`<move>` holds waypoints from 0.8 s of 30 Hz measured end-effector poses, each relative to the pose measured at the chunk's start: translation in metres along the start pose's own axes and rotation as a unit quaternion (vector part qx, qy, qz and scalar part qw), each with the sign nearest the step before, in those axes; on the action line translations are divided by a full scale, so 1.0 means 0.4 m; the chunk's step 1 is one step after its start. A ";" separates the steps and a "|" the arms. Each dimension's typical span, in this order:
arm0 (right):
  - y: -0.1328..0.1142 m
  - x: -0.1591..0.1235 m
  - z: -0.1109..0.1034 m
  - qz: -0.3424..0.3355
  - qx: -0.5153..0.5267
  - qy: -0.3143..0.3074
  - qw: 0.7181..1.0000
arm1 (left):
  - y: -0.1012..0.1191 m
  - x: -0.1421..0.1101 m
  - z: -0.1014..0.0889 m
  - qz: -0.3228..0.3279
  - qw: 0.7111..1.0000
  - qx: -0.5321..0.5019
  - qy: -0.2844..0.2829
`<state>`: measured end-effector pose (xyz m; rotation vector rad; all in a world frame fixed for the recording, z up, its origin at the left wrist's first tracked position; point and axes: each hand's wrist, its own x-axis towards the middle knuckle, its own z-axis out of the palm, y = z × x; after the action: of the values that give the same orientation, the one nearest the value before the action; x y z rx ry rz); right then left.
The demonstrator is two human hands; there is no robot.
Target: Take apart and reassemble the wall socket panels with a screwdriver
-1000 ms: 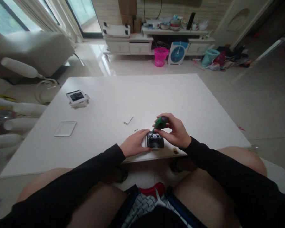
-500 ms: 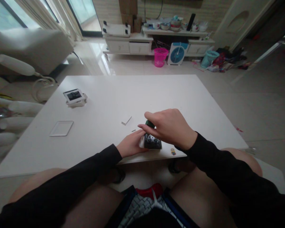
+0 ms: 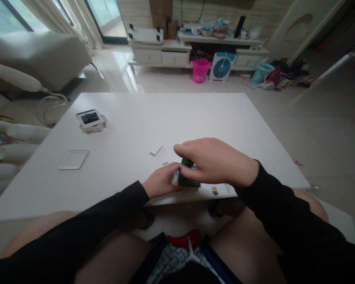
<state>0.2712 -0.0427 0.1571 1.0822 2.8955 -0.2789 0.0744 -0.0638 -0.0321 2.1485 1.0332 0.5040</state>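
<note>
White tabletop (image 3: 130, 114) spans mid-frame; just below centre, the half-curled left hand (image 3: 162, 180) grips a black device (image 3: 189, 183), while the right hand (image 3: 214, 161) wraps a green handle (image 3: 186, 161) above it.

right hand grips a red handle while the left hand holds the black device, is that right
The colour is wrong: the head view shows the right hand gripping a green handle. The left hand does hold the black device.
</note>
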 end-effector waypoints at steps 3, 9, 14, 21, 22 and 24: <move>-0.012 0.005 0.017 0.071 -0.053 0.035 0.995 | 0.007 0.001 -0.004 -0.007 1.000 0.006 -0.015; -0.019 -0.007 0.019 0.017 -0.057 0.022 0.998 | 0.010 -0.001 -0.007 0.015 1.000 -0.011 -0.007; -0.002 -0.016 0.005 -0.017 0.008 0.016 1.000 | 0.002 -0.003 -0.001 0.013 1.000 0.001 0.002; -0.018 -0.007 0.012 0.046 -0.030 0.019 0.998 | -0.008 -0.003 0.005 0.008 1.000 0.015 0.001; -0.022 -0.005 0.016 0.075 -0.055 0.028 0.995 | -0.009 -0.003 0.005 0.005 1.000 0.019 -0.002; -0.025 -0.004 0.023 0.095 -0.086 0.028 0.991 | -0.009 -0.002 0.005 0.004 1.000 0.023 -0.005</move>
<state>0.2655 -0.0529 0.1498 1.3406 2.7720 0.0096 0.0732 -0.0636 -0.0361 2.1930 1.0409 0.4777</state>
